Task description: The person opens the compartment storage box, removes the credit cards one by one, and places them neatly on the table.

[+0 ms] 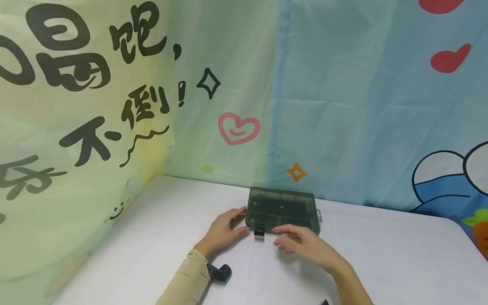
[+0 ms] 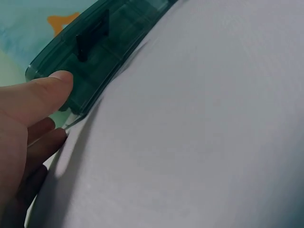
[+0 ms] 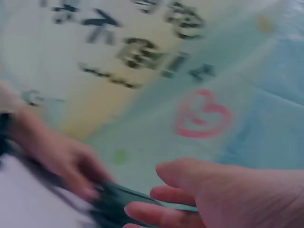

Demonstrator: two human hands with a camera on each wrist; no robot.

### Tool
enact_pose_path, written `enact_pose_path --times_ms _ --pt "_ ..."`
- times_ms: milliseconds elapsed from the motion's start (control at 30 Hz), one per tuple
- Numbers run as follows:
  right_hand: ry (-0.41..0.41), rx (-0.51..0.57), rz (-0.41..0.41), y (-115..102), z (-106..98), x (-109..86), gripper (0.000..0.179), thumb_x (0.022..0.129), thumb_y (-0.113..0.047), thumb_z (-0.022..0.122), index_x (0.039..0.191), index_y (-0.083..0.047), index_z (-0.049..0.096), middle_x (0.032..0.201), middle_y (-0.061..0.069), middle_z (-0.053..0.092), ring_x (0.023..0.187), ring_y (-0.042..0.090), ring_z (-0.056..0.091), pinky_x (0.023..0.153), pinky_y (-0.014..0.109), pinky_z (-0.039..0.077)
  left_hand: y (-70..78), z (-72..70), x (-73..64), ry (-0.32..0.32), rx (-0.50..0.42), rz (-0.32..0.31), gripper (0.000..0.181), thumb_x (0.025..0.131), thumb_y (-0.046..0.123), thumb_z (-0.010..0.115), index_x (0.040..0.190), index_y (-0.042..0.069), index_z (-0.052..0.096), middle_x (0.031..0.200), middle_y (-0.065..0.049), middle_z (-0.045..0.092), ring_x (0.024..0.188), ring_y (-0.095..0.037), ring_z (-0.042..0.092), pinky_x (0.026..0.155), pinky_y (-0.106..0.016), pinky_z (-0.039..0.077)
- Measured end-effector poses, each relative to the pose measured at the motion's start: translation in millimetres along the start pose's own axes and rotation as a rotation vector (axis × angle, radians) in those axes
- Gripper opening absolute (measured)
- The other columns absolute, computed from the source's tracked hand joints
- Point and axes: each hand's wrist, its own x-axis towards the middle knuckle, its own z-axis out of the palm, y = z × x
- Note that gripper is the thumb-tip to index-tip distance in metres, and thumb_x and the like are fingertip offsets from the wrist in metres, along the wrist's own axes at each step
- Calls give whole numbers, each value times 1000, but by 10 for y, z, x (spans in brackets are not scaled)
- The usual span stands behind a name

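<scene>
A dark translucent green plastic storage box (image 1: 282, 209) with inner dividers lies on the white table, its lid down. My left hand (image 1: 225, 228) holds the box's left front corner, the thumb against the front and the fingers along the left end. Up close in the left wrist view, that thumb (image 2: 59, 83) presses on the box (image 2: 90, 90). A latch (image 1: 259, 230) juts out from the front side. Just right of the latch hovers my right hand (image 1: 301, 243), fingers loosely extended with nothing in them; in the right wrist view this hand (image 3: 190, 199) overlaps the box.
The white table (image 1: 381, 250) spreads around the box. Behind it hang printed curtains (image 1: 343, 106), close to the table's back edge. A clear tab (image 1: 319, 215) sticks out at the box's right end. A dark device (image 1: 221, 272) is strapped on the left wrist.
</scene>
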Motion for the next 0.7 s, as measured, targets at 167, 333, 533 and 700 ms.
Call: enact_pose_path --times_ms 167,333,533,700 --pt "277 -15 42 133 -458 -257 59 96 -40 51 141 -2 41 137 20 52 120 20 57 95 30 53 19 6 29 -42 35 -1 72 83 38 71 143 11 42 143 -4 49 133 -23 45 113 -41 35" --pt "491 -9 101 346 -672 -343 71 96 -47 48 149 -4 28 152 16 34 129 10 45 94 9 45 36 3 30 -38 40 -14 75 83 38 70 144 6 39 145 -9 46 135 -27 43 114 -43 34" --pt "392 152 221 552 -664 -231 79 99 -49 40 151 3 9 156 22 18 141 29 30 108 26 39 62 16 27 -32 58 -14 73 85 42 68 144 9 41 145 -8 47 134 -28 44 112 -44 36" --pt "375 294 240 608 -604 -193 74 101 -42 38 150 3 6 156 23 16 139 21 34 99 14 45 67 10 14 -24 42 -15 66 86 40 67 142 13 45 142 -5 50 132 -26 47 112 -43 37"
